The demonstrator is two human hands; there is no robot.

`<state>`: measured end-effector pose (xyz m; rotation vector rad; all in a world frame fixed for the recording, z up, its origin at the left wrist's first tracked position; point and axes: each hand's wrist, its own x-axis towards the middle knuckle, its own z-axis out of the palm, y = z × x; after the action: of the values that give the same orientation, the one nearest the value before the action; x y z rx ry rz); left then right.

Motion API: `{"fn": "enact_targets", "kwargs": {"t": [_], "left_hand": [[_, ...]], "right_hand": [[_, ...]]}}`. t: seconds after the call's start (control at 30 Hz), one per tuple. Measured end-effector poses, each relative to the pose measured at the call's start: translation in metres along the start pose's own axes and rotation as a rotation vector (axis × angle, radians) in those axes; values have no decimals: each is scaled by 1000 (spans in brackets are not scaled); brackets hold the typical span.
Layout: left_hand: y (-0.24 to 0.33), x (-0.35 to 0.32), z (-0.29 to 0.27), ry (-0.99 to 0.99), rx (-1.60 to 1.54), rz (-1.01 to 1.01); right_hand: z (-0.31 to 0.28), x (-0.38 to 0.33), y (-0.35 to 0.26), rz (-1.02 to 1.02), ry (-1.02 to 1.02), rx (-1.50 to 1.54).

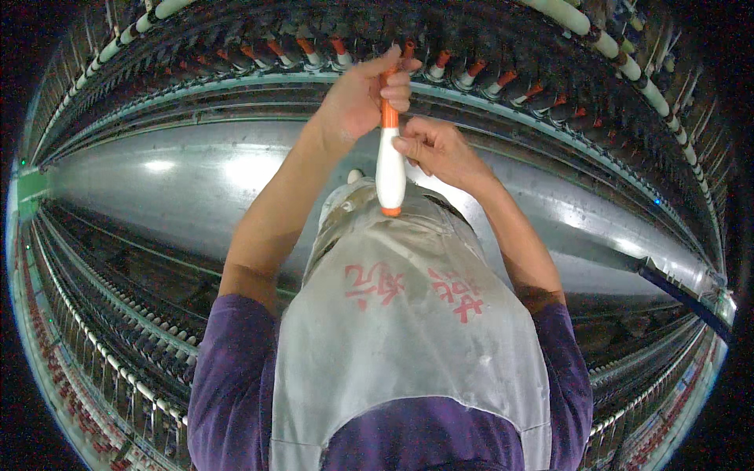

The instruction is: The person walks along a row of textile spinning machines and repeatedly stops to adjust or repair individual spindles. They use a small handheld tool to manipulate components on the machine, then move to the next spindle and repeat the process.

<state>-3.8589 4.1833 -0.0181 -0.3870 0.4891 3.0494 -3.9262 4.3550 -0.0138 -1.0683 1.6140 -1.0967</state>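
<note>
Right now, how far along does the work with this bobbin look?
In hand: the left hand grips the orange top of a white yarn bobbin, while the right hand touches its side. Its lower end sits at the mouth of the grey pouch worn at the chest. Already done: the bobbin is off the spinning frame. Left: a row of orange-tipped bobbins stands on the frame above.

A textile spinning mill: long rows of bobbins (pixel 503 78) on machines.
</note>
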Motion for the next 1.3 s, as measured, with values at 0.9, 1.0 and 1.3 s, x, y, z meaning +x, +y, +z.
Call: {"fn": "enact_targets", "kwargs": {"t": [0.9, 1.0, 1.3], "left_hand": [[83, -176, -197, 363, 2300, -7], [113, -241, -261, 839, 2147, -180], [176, -338, -319, 1149, 1079, 257]], "right_hand": [[-89, 27, 98, -31, 260, -1414], [-72, 39, 143, 80, 174, -1414], [52, 207, 172, -111, 246, -1024]]}}
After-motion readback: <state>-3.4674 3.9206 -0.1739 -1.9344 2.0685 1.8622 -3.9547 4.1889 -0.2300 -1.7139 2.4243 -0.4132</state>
